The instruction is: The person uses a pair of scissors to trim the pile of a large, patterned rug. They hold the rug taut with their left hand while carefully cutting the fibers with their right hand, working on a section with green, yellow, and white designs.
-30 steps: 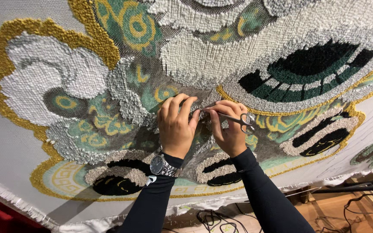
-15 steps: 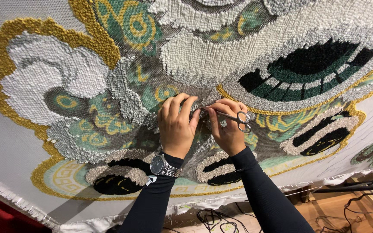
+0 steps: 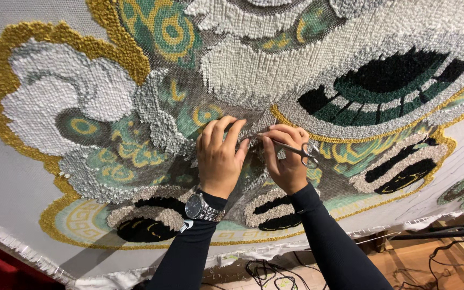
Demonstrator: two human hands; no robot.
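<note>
Here, two hands, one scissors.

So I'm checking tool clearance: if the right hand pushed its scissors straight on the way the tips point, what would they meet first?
Probably the left hand: the scissors in the right hand point left at its fingertips, with the rug behind. Depth is unclear.

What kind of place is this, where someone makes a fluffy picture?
Probably a rug-making workshop. A big stretched canvas carries a half-tufted yarn design, the right hand holds small scissors, and cables lie on the floor.
</note>
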